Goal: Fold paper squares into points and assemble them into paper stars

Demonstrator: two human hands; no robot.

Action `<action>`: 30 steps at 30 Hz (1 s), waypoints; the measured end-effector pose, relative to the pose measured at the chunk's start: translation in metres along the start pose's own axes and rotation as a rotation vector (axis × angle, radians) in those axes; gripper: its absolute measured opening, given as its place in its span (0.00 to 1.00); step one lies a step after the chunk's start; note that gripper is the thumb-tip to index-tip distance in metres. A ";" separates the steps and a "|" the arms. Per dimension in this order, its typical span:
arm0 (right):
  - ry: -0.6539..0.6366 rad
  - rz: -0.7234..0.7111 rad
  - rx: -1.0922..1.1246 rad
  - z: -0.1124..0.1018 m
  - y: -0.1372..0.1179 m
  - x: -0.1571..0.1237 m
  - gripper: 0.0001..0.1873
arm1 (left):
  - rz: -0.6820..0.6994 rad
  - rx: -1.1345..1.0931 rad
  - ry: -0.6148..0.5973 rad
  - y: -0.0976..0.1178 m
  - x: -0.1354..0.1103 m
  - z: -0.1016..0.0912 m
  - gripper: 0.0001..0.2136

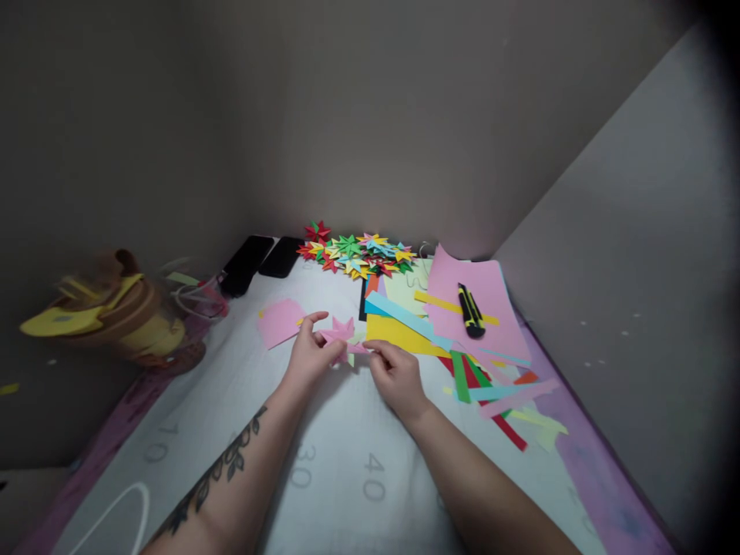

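Both hands meet over the middle of a white mat (324,478) printed with numbers. My left hand (307,356) pinches the left side of a pink folded paper star (342,336). My right hand (396,376) pinches the star's right point between thumb and fingers. The star is partly folded and sits just above the mat. A loose pink paper piece (278,321) lies left of my left hand.
A pile of finished paper stars (358,254) lies at the back. Coloured sheets and strips (462,362) spread to the right, with a yellow-black utility knife (471,310) on a pink sheet. Two dark phones (260,260) and a brown-yellow toy (116,312) sit left.
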State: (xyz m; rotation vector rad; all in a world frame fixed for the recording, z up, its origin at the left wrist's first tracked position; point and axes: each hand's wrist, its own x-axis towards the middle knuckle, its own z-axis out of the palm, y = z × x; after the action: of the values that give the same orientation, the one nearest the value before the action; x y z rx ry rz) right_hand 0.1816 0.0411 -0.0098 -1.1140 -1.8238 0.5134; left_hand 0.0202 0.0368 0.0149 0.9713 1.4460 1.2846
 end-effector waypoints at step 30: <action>-0.047 0.469 0.651 0.011 0.000 0.012 0.23 | -0.017 -0.079 -0.112 -0.001 -0.005 0.010 0.25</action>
State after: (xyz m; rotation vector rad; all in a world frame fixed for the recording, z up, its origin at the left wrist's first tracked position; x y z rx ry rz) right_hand 0.1699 0.0525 -0.0092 -1.0546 -1.2633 1.3064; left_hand 0.0317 0.0340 0.0143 0.9612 1.3058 1.2460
